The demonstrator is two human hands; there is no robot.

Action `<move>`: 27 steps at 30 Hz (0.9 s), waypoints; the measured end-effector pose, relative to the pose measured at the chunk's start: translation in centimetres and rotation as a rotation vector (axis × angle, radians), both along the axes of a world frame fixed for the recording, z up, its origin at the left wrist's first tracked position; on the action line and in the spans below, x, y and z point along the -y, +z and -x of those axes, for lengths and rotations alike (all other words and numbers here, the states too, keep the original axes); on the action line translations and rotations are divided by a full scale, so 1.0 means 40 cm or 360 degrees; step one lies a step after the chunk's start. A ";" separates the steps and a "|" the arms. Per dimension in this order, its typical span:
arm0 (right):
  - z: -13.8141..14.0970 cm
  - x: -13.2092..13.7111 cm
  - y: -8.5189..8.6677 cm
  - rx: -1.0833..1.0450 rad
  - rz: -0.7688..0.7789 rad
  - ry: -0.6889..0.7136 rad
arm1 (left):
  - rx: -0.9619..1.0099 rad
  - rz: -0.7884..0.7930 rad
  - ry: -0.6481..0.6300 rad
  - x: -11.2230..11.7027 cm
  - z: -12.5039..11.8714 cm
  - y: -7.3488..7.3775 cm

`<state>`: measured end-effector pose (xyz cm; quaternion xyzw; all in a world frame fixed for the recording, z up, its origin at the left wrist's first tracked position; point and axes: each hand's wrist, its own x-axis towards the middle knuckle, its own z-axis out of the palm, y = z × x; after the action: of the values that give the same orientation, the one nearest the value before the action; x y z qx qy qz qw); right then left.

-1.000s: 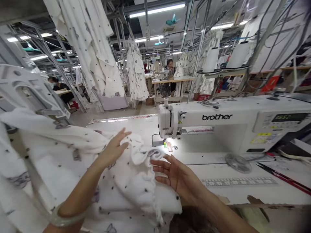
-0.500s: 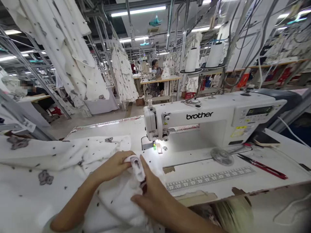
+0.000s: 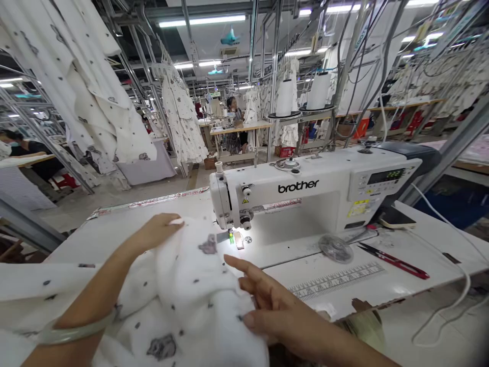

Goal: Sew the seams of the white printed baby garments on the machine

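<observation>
White cloth (image 3: 191, 265) with grey animal prints and small dark spots hangs over the front of the sewing table and spreads to the left. My left hand (image 3: 162, 229), a pale bangle on its wrist, is closed on the cloth's upper edge. At the cloth's right side is my right hand (image 3: 275, 306), fingers apart and thumb against the fabric. Just beyond the cloth stands a white Brother sewing machine (image 3: 298, 186), its lamp lighting the presser foot (image 3: 231, 236). The cloth lies in front of the needle area, apart from the foot.
Thread snips (image 3: 395, 261) with red handles, a printed ruler scale (image 3: 340, 280), a clear round plastic item (image 3: 336, 248) and a phone (image 3: 397, 218) are on the tabletop's right side. Thread cones (image 3: 284, 99) stand behind. Printed garments (image 3: 181, 117) hang beyond, and other people sit at distant tables.
The bunched piece between both hands has been spread out. My left hand has moved left and up with the cloth edge; my right hand has opened and shifted right. The view has turned slightly right.
</observation>
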<state>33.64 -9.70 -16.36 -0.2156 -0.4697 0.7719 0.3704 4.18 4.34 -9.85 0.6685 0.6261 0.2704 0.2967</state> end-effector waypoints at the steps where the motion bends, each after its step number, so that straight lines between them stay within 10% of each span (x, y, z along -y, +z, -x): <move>1: -0.021 -0.004 -0.023 0.0130 -0.0059 -0.0019 | -0.0154 -0.0017 -0.0051 -0.018 -0.015 -0.029; 4: -0.077 -0.016 -0.061 0.0536 -0.0336 -0.0026 | -0.0511 -0.0104 -0.0226 -0.041 -0.058 -0.091; 11: -0.102 -0.138 -0.004 0.1139 -0.1582 0.0144 | -0.0787 -0.0200 -0.0674 -0.017 -0.151 -0.119; 20: -0.013 -0.274 -0.087 0.1223 -0.2933 -0.0034 | -0.0828 -0.0128 -0.0500 -0.020 -0.122 -0.175; 27: -0.058 -0.247 -0.071 0.0797 -0.3083 -0.0305 | -0.0471 0.0006 -0.0732 -0.023 -0.171 -0.110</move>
<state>35.96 0.16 -19.18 -0.0144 -0.9403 -0.0434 0.3372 11.00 5.24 -14.23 0.8249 0.4948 0.0940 0.2568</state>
